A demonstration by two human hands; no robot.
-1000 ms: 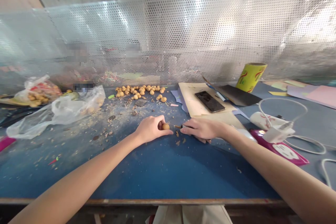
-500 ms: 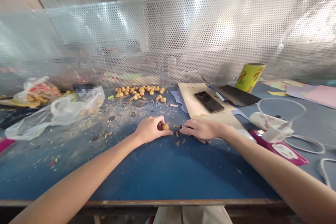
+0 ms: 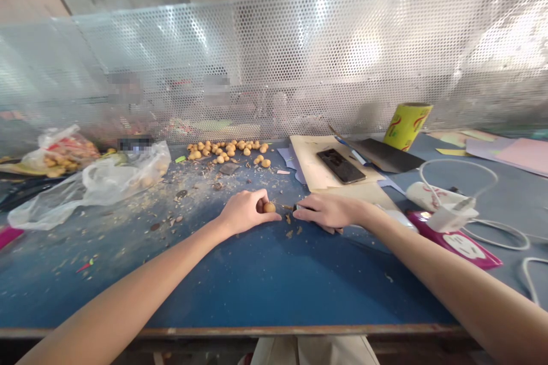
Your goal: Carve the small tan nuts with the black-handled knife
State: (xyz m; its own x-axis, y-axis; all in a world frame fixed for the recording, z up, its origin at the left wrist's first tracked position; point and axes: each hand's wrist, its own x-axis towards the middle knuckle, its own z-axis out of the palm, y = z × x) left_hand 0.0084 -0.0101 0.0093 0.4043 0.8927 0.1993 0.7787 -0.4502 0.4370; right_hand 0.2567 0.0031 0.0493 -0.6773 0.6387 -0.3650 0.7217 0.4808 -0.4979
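Observation:
My left hand pinches a small round tan ball between its fingers, just above the blue workbench. My right hand grips a small knife with a dark handle, mostly hidden in my fingers. Its thin blade points left and reaches the ball. Brown shavings lie on the bench under the gap between my hands. Further back, a loose group of similar tan balls sits beyond my left hand.
A plastic bag and a bag of tan balls lie at left. To the right are a phone on cardboard, a yellow roll and a white cable. A perforated metal screen stands behind the bench.
The view has shifted very slightly. My hands keep the same hold on the ball and knife, with no clear movement between them.

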